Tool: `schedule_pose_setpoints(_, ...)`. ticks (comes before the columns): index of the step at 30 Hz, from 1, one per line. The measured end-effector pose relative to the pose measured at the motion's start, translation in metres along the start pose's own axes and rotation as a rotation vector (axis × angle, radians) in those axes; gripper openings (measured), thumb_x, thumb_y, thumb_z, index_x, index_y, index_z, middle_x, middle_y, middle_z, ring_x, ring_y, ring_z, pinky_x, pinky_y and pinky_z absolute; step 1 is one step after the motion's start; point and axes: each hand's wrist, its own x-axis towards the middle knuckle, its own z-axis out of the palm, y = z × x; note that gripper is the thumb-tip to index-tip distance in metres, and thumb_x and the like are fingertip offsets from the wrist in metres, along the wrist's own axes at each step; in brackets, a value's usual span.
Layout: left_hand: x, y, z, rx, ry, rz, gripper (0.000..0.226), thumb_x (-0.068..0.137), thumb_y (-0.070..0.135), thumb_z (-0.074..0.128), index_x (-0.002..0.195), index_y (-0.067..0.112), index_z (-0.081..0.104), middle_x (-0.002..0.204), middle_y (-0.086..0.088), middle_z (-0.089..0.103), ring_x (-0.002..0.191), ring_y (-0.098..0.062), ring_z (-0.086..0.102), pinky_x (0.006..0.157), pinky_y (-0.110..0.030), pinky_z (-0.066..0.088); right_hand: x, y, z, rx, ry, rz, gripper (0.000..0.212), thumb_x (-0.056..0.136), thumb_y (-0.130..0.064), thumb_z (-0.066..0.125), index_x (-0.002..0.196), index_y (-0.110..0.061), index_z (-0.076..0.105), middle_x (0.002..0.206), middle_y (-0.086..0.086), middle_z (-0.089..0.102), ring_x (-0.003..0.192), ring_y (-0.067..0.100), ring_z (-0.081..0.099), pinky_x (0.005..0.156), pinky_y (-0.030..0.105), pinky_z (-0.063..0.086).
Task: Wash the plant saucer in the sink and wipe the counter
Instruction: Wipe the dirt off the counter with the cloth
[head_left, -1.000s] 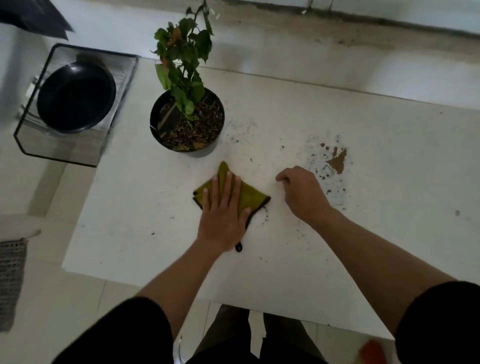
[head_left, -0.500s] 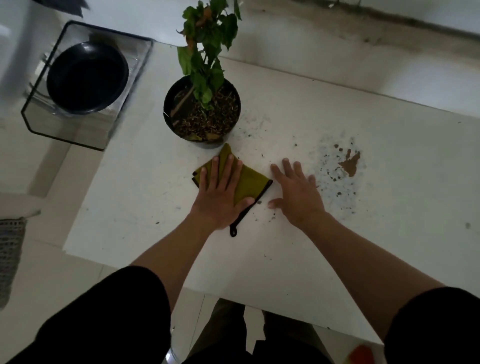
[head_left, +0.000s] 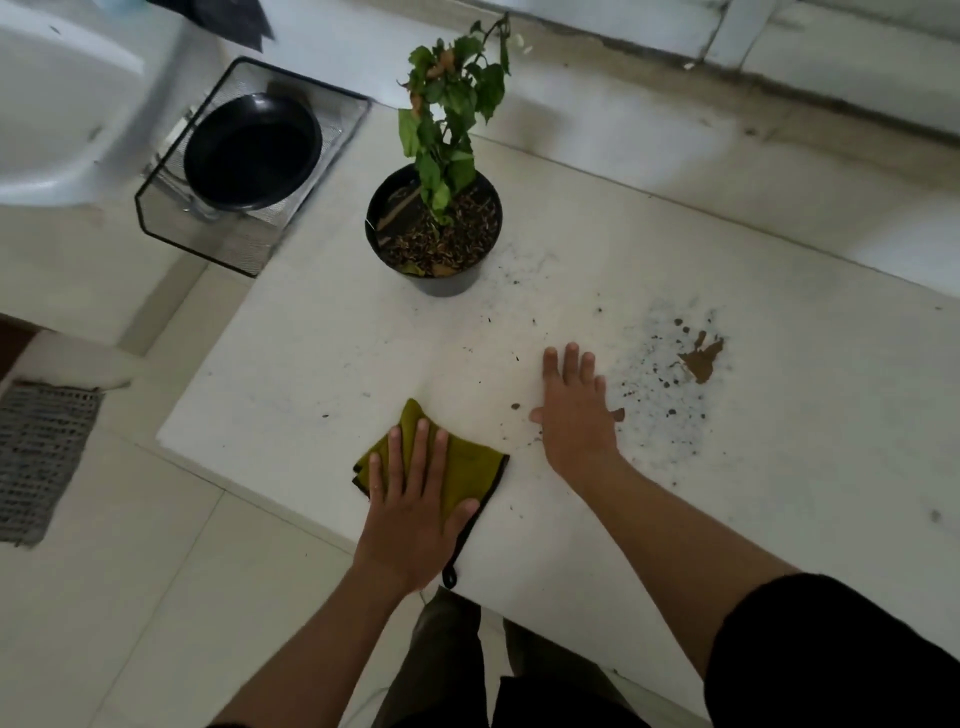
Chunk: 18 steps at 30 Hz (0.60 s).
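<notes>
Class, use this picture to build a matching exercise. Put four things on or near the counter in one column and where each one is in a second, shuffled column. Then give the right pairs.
Things
1. green cloth
2. black saucer
3. potted plant
4. brown smear

Places
A. inside the wire basket
B. on the counter, to the right of the right hand
C. under the flat left hand
D. upright on the counter, beyond both hands

Pairs: 1-C, 2-A, 3-D, 4-B
</notes>
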Motion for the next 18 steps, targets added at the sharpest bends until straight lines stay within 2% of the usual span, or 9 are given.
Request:
schedule_pose_setpoints(5, 0.008, -0.001, -0.010, -0.031, -0.018, -0.069, 0.084, 0.098, 0.074, -0.001, 0.161, 0.023, -0.022, 0.168, -0.002, -0.030, 0.154, -0.030, -0.030, 0.127, -0.057, -0.005, 0.005, 0.000, 0.000, -0.079, -0.023, -0.015, 0.081, 0.105, -0.029, 0.047, 0.159, -0.005, -0.009, 0.165, 0.025, -0.011, 0.153, 0.044, -0.005, 0.125, 0.053, 0.012)
schedule_pose_setpoints(8, 0.035, -0.017, -0.027, -0.081, -0.012, -0.185, 0.082, 0.098, 0.073, 0.002, 0.157, 0.026, -0.030, 0.164, 0.001, -0.039, 0.150, -0.028, -0.038, 0.126, -0.053, -0.012, 0.008, -0.003, 0.002, -0.184, -0.003, -0.018, 0.089, 0.102, -0.025, 0.057, 0.157, -0.001, -0.008, 0.164, 0.030, -0.007, 0.151, 0.048, 0.003, 0.122, 0.056, 0.021)
schedule_pose_setpoints(12, 0.085, -0.051, -0.058, -0.088, -0.024, -0.243, 0.083, 0.100, 0.069, 0.012, 0.159, 0.024, -0.025, 0.165, 0.000, -0.036, 0.151, -0.029, -0.034, 0.126, -0.054, -0.013, 0.014, -0.005, 0.002, -0.257, -0.017, -0.025, 0.096, 0.098, -0.028, 0.063, 0.156, 0.002, -0.006, 0.162, 0.033, -0.003, 0.150, 0.051, 0.008, 0.121, 0.056, 0.026)
schedule_pose_setpoints(18, 0.132, -0.091, -0.082, -0.082, 0.020, -0.206, 0.081, 0.103, 0.066, 0.016, 0.162, 0.023, -0.019, 0.168, -0.002, -0.029, 0.154, -0.031, -0.028, 0.126, -0.053, -0.014, 0.016, -0.007, 0.000, -0.333, -0.040, -0.001, 0.088, 0.102, -0.036, 0.053, 0.157, 0.002, -0.006, 0.162, 0.033, -0.002, 0.150, 0.051, 0.009, 0.120, 0.055, 0.028)
